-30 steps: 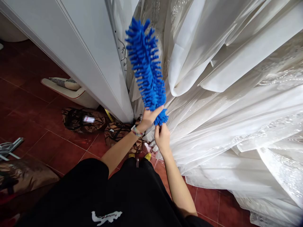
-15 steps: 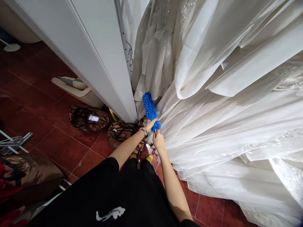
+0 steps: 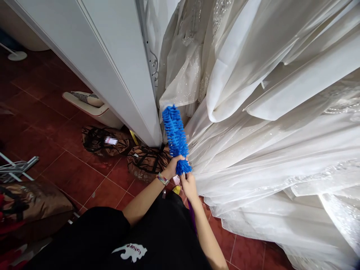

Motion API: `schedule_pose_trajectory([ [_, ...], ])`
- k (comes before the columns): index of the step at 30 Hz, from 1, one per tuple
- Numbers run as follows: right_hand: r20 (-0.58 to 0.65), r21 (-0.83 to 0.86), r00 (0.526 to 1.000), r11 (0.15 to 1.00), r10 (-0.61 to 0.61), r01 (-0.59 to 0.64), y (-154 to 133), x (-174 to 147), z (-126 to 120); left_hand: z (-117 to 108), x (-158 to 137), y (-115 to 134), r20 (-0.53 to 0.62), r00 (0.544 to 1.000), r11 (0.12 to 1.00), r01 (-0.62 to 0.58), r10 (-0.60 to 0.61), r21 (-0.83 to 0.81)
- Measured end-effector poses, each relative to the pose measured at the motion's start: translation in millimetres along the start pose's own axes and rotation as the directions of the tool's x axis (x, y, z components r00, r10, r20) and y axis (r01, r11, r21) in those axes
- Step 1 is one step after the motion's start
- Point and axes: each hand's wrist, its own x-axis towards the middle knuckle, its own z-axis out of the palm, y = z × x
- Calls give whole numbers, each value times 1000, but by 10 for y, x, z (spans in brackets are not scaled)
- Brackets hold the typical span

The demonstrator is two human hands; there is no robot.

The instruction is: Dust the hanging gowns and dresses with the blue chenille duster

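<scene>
A fluffy blue duster point(image 3: 174, 131) points away from me, its far end against the hem of a sparkly white dress point(image 3: 184, 80). My left hand point(image 3: 174, 167), with a woven bracelet at the wrist, is closed around the lower part of the blue fibres. Just below it, my right hand point(image 3: 189, 186) grips the duster's handle end, most of which the fingers hide. A thin purple length shows beside my right forearm. Layered white gowns point(image 3: 253, 150) hang close along the right of both hands.
A white panel point(image 3: 123, 75) stands upright to the left of the gowns. Brown bags point(image 3: 147, 163) lie on the red tiled floor point(image 3: 105, 193) at its foot. A pale seat-like piece with a checked cushion point(image 3: 84, 98) sits beyond it.
Both hands have drawn back toward my body with the duster. More of its blue head shows, and the sparkly dress hem has shifted. My torso has moved slightly.
</scene>
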Motion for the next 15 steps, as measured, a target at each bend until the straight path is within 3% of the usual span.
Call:
schedule_pose_trajectory([
  [3, -13, 40, 993, 993, -113, 114, -487, 188, -265, 237, -32, 419, 138, 988, 998, -71, 69, 4],
  [7, -44, -23, 979, 980, -197, 196, -916, 295, -574, 497, -80, 709, 90, 985, 988, -150, 146, 41],
  [11, -30, -47, 983, 982, -183, 182, -799, 203, -634, 501, -132, 521, 132, 986, 994, -107, 105, 7],
  [15, 24, -12, 999, 999, -40, 40, -316, -93, -458, 216, -162, -11, 121, 992, 999, 40, -37, -28],
])
